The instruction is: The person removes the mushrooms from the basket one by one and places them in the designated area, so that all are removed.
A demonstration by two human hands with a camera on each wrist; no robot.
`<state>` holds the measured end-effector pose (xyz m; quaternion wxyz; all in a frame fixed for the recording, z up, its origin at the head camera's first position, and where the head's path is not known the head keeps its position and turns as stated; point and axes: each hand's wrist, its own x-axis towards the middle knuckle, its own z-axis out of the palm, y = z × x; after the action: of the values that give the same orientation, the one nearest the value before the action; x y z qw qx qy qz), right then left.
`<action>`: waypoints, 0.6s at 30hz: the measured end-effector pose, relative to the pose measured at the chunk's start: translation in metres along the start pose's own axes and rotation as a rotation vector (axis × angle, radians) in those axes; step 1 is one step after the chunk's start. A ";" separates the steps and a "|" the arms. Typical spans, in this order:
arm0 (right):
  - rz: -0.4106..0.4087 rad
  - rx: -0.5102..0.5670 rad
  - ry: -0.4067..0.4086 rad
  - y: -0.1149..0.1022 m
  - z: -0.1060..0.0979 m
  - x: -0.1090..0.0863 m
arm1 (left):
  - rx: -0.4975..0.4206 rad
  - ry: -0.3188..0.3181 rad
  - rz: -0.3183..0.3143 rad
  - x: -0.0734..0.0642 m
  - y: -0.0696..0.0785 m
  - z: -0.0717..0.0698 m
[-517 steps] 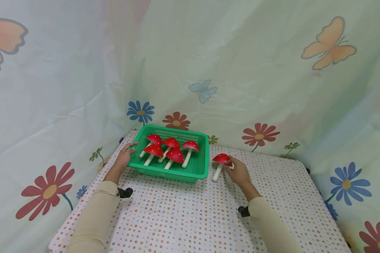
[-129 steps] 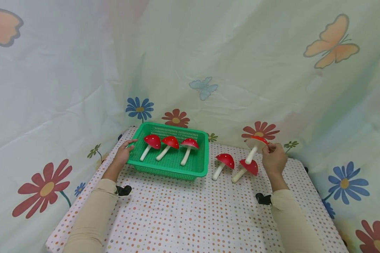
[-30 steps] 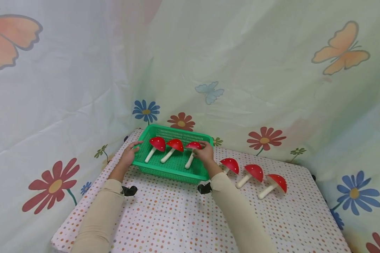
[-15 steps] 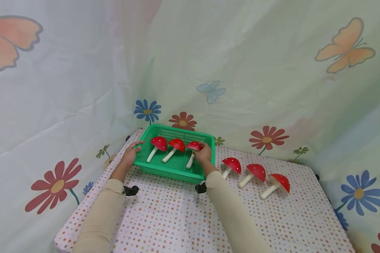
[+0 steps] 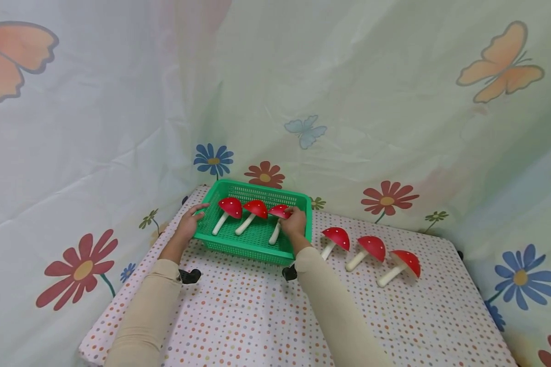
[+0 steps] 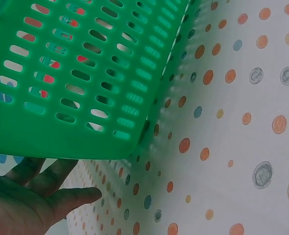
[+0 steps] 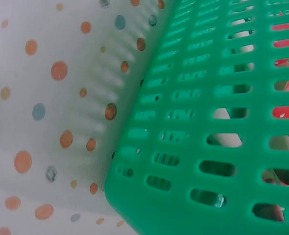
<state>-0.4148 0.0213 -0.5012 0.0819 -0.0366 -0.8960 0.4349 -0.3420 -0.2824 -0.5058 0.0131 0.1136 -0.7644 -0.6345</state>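
A green plastic basket [image 5: 245, 250] stands on the table with three red-capped toy mushrooms in it. My right hand [image 5: 296, 223] reaches in over the right side and grips the cap of the rightmost mushroom [image 5: 274, 235]; its white stem points toward the near side. A middle mushroom [image 5: 255, 208] and a left mushroom [image 5: 230, 207] lie beside it. My left hand [image 5: 188, 224] is at the basket's left rim, its fingers fairly straight and thumb apart. In the left wrist view, the left fingers [image 6: 51, 177] sit against the basket's end wall. The right wrist view shows basket wall, with the hand hidden.
Three more mushrooms lie in a row right of the basket: a near one [image 5: 336, 237], a middle one [image 5: 372, 247] and an outer one [image 5: 406, 263]. The dotted tablecloth [image 5: 239, 316] covers the table. A printed curtain [image 5: 372, 127] hangs behind and at both sides.
Since the oldest frame, two mushrooms have gone from the basket to the table, where three now lie. The right hand has come back into the basket; over the last second it barely moves.
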 end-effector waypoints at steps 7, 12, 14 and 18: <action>-0.007 -0.005 0.004 -0.002 -0.001 -0.002 | 0.001 -0.002 -0.005 -0.001 0.000 0.000; -0.021 -0.016 0.007 -0.003 -0.001 -0.004 | 0.005 0.001 0.003 -0.004 0.004 0.001; -0.021 -0.017 0.007 -0.003 -0.001 -0.004 | 0.008 0.004 0.008 -0.005 0.005 0.001; -0.014 -0.008 0.008 -0.004 -0.002 -0.005 | 0.014 0.001 0.016 -0.006 0.006 0.001</action>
<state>-0.4095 0.0198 -0.4974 0.0884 -0.0326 -0.8977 0.4305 -0.3372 -0.2790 -0.4997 0.0177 0.1077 -0.7698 -0.6289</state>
